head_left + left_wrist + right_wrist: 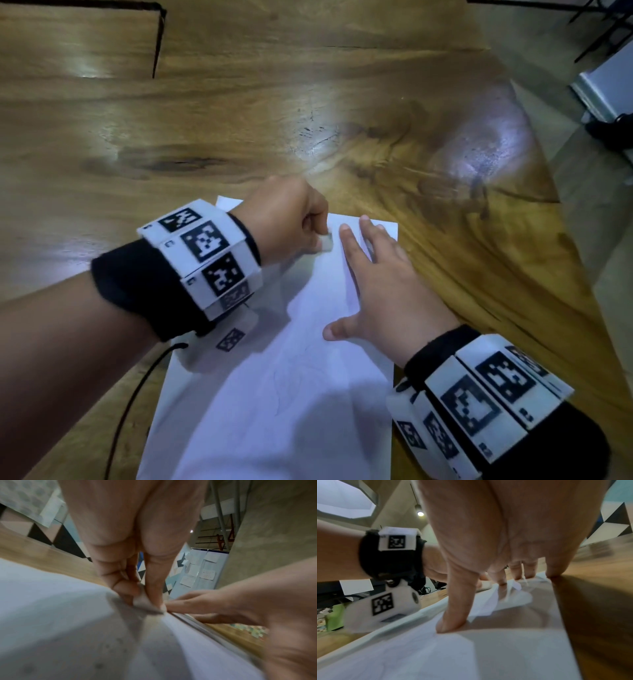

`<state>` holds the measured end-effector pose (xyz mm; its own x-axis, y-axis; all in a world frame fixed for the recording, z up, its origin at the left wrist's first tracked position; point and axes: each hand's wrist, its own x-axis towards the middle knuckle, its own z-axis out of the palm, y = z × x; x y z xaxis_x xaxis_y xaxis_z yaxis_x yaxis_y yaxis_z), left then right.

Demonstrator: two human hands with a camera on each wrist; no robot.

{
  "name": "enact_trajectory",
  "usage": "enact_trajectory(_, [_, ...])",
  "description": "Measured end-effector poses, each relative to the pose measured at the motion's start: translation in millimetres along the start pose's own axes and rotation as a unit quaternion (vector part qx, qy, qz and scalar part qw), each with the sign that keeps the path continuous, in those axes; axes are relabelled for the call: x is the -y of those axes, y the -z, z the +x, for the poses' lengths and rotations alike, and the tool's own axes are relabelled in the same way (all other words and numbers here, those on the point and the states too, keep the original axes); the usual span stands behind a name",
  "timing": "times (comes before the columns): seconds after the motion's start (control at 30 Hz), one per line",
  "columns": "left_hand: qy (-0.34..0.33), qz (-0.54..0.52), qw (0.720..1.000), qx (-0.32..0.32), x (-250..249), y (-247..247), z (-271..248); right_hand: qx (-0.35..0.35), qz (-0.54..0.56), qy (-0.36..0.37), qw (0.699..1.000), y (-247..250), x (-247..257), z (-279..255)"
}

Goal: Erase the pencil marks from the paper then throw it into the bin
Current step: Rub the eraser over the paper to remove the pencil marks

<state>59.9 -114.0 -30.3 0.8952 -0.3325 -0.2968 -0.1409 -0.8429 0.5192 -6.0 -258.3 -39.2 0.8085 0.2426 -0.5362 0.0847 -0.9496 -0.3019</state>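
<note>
A white sheet of paper (274, 394) lies on the wooden table (239, 137) in the head view, with faint pencil lines near its middle. My left hand (291, 226) pinches a small grey-white eraser (327, 240) and presses it onto the paper near the far edge. In the left wrist view the eraser (145, 601) sits between thumb and fingers, touching the paper (68, 628). My right hand (373, 284) lies flat with spread fingers on the sheet's right side. The right wrist view shows that hand's fingers (453, 615) pressing the paper (488, 655). No bin is in view.
The table's right edge (548, 205) runs diagonally close to my right hand, with floor beyond it. A black cable (130, 394) trails from my left wristband across the table. A dark groove (157, 44) marks the far left of the tabletop.
</note>
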Motion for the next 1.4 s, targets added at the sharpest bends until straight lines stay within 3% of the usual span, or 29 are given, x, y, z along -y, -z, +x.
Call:
enact_trajectory(0.07, [0.001, 0.021, 0.996, 0.086, 0, 2, -8, 0.001, -0.017, -0.003, 1.0, 1, 1, 0])
enact_trajectory(0.13, [0.006, 0.023, 0.994, 0.107, -1, 7, -6, 0.001, -0.037, -0.005, 0.999, 2, 1, -1])
enact_trajectory(0.23, [0.0, 0.016, 1.0, -0.003, -5, 9, 8, 0.006, -0.053, -0.011, 0.998, 4, 3, -1])
enact_trajectory(0.3, [-0.006, 0.03, 0.999, -0.035, -6, 6, 7, 0.006, -0.059, -0.012, 0.998, 4, 3, -1])
enact_trajectory(0.4, [-0.036, 0.05, 0.998, 0.029, 0, -1, -7, 0.004, -0.062, -0.015, 0.998, 4, 4, 0])
enact_trajectory(0.5, [-0.021, 0.044, 0.993, 0.104, 0, 3, -14, 0.002, -0.065, -0.015, 0.998, 4, 5, 0])
enact_trajectory(0.57, [-0.005, 0.025, 0.997, 0.078, -2, 5, -7, 0.003, -0.071, -0.015, 0.997, 5, 6, -1])
enact_trajectory(0.67, [0.005, 0.014, 1.0, -0.014, -7, 4, 5, 0.005, -0.081, -0.016, 0.997, 5, 6, -1])
enact_trajectory(0.73, [-0.001, 0.026, 0.999, -0.026, -7, -2, 0, 0.003, -0.082, -0.016, 0.996, 5, 6, -2])
enact_trajectory(0.83, [-0.039, 0.045, 0.997, 0.05, 0, -7, -19, -0.007, -0.088, -0.014, 0.996, 4, 5, -1])
enact_trajectory(0.93, [-0.026, 0.057, 0.989, 0.136, 2, -2, -24, -0.008, -0.088, -0.013, 0.996, 4, 5, -2])
enact_trajectory(0.97, [-0.016, 0.05, 0.99, 0.128, 0, 1, -20, -0.007, -0.089, -0.014, 0.996, 4, 6, -2])
enact_trajectory(1.07, [0.003, 0.021, 1.0, 0.002, -10, 5, 0, -0.001, -0.096, -0.017, 0.995, 5, 6, -2])
enact_trajectory(1.13, [0.006, 0.03, 0.999, -0.045, -13, 3, 5, 0.002, -0.101, -0.016, 0.995, 5, 7, -1])
enact_trajectory(1.2, [-0.002, 0.027, 0.999, -0.019, -8, -1, -2, 0.001, -0.102, -0.016, 0.995, 5, 6, -1])
enact_trajectory(1.33, [-0.018, 0.045, 0.992, 0.12, 2, -1, -22, -0.003, -0.101, -0.015, 0.995, 5, 6, -2])
enact_trajectory(1.4, [0.0, 0.035, 0.991, 0.132, 1, 3, -18, -0.002, -0.103, -0.014, 0.995, 5, 6, -2])
